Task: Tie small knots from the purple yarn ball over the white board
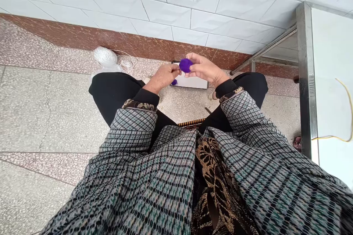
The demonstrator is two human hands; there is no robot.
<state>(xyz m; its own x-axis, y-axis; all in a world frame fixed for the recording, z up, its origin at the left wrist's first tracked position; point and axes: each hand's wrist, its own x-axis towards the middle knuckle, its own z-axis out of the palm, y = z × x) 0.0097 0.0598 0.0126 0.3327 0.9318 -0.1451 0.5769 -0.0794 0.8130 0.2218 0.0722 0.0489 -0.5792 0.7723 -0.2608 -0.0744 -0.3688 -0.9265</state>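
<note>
A small purple ball of yarn [185, 65] is held up in the fingers of my right hand [202, 68]. My left hand [164, 76] is closed in a pinch at the ball's left side, and what lies between its fingertips is too small to make out. Below both hands a white tray with a dark rim [194, 82] rests on the floor between my feet. A smaller purple piece [174, 82] shows just under my left fingertips, over the tray's left end.
A white ball of string or yarn [105, 57] in clear plastic lies by the wall on the left, with a loose white strand [128, 61] beside it. At right stands a metal-framed table [306, 80] with a yellow cord [348, 99]. The tiled wall [168, 18] rises ahead.
</note>
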